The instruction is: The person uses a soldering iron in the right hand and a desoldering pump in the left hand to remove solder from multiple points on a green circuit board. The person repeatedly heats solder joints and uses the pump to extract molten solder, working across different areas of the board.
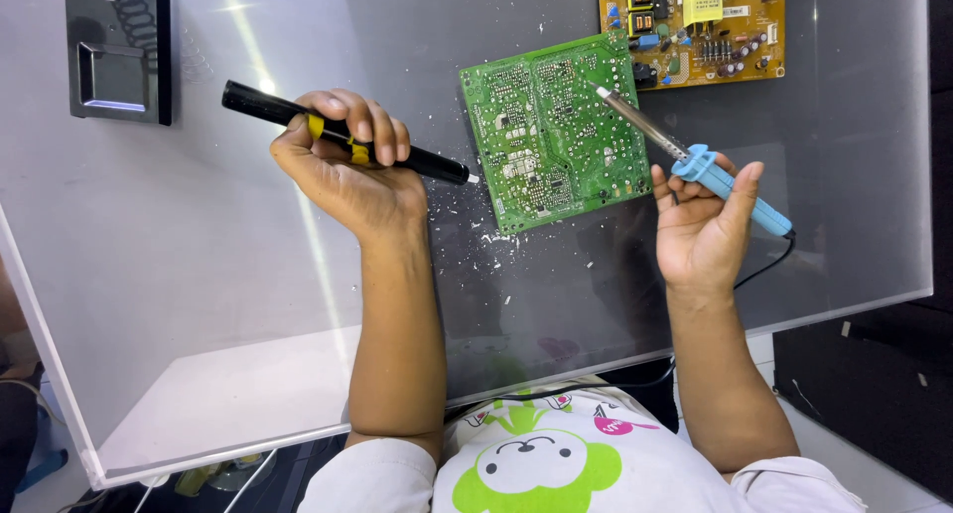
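Closest in, a white shirt with a green cartoon print (pixel 536 463), forearms stretched over the clear acrylic work sheet (pixel 199 275). The left hand (pixel 347 170) is fisted around a black-and-yellow desoldering pump (pixel 342 134), its white nozzle just beside the green circuit board's (pixel 551 131) left edge, likely kept ready. The right hand (pixel 705 220) pinches a blue-handled soldering iron (pixel 695 160) like a pen, tip resting on the board. White flecks (pixel 486 240) litter the sheet; a yellow-brown component board (pixel 695 26) lies behind, a black stand (pixel 119 46) far left.
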